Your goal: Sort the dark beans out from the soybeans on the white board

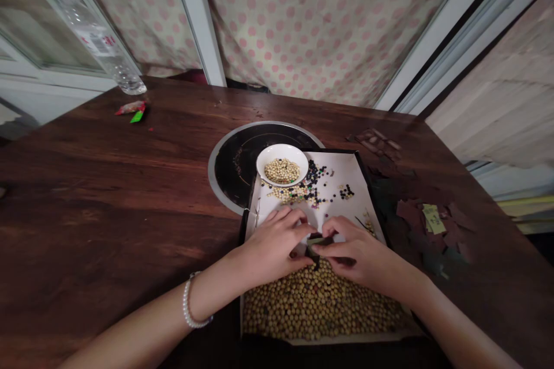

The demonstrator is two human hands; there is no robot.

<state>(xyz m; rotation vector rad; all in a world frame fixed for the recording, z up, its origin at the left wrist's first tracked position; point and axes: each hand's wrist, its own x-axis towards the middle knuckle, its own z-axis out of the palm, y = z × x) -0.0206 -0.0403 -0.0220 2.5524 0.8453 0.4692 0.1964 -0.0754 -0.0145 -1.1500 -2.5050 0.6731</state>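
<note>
My left hand (277, 242) and my right hand (355, 251) meet over a shallow, dark-edged tray (341, 170) with a pale lining. Between their fingertips is a small dark, greenish flat-faced piece (319, 242); its kind is not clear. Both hands have thumb and fingers curled round it. Below them, yellowish round beads (320, 305) fill the near part of the tray. A white bowl (303, 168) holding cream beads (282, 170) sits at the tray's far left corner. Loose black and coloured beads (314, 176) lie beside the bowl.
A round black plate (231, 164) with a silver rim is set in the wooden table (130, 196). Brown scraps (411, 216) and a yellow label (433, 219) lie to the right. A clear bottle (104, 43) and a red-green wrapper (132, 108) are at far left.
</note>
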